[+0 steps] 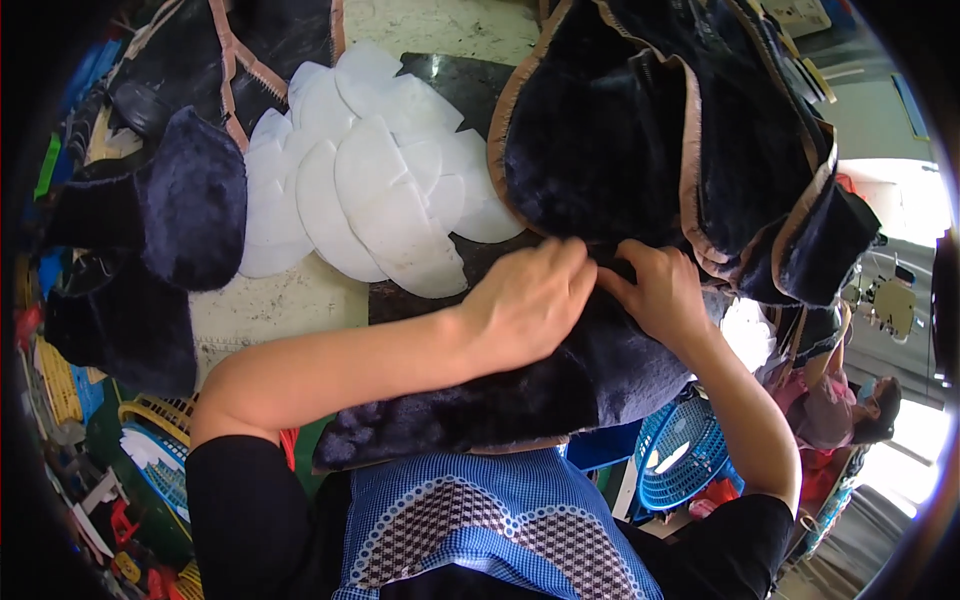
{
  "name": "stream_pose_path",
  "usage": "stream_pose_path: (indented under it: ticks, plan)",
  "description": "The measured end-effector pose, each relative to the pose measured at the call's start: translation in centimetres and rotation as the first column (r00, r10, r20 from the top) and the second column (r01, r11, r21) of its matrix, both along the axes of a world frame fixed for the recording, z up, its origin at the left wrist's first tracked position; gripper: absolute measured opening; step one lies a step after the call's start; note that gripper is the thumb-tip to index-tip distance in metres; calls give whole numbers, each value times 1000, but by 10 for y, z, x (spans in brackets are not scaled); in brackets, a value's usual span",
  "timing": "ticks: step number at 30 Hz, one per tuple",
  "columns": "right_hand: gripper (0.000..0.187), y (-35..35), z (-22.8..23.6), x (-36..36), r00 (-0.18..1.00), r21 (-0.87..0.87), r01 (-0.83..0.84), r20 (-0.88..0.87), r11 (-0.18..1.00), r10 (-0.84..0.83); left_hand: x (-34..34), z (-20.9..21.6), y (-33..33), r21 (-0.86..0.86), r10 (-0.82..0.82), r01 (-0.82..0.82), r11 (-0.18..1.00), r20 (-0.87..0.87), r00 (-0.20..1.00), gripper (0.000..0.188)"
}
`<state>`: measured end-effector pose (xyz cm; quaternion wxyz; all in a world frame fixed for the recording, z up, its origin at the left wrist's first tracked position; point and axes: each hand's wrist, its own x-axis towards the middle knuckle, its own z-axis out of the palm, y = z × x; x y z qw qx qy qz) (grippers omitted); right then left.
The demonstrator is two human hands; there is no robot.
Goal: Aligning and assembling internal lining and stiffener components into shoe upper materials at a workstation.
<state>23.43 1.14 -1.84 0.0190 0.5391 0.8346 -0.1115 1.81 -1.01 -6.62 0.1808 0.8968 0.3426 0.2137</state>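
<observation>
A dark navy fur fabric piece (440,415) lies across the table's near edge and reaches toward my lap. Over its far part, my left hand (525,305) is closed, its fingers bent together; what sits between them is hidden. Close beside it, my right hand (660,290) pinches the dark fabric with thumb and fingers, the two hands' fingertips almost meeting. Just beyond my hands, a heap of navy fur pieces with brown trim (600,150) stands in folds. To its left, a loose pile of thin white curved sheets (385,200) overlaps on the table.
More dark fur pieces (195,200) hang at the left table edge, and brown-trimmed dark panels (180,60) lie at the far left. A blue plastic basket (680,460) is below on the right. Another person (830,410) works farther right.
</observation>
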Motion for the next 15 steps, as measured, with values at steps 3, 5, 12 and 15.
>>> stream_pose_path:
  ticks: [3,5,12,15]
  plan:
    - [26,-18,20,-3,929,-144,160,-313,977,-198,10,-5,14,-176,118,-72,982,267,956,64]
    - [23,-37,33,2,863,-142,181,-451,973,-227,12,10,22,-400,95,9,916,239,966,60]
    - [16,-84,53,18,722,-53,338,-625,940,-295,17,30,11,-665,-56,444,601,519,853,35]
    - [15,-87,59,21,703,57,322,-682,945,-199,17,35,9,-617,-128,499,609,544,829,37]
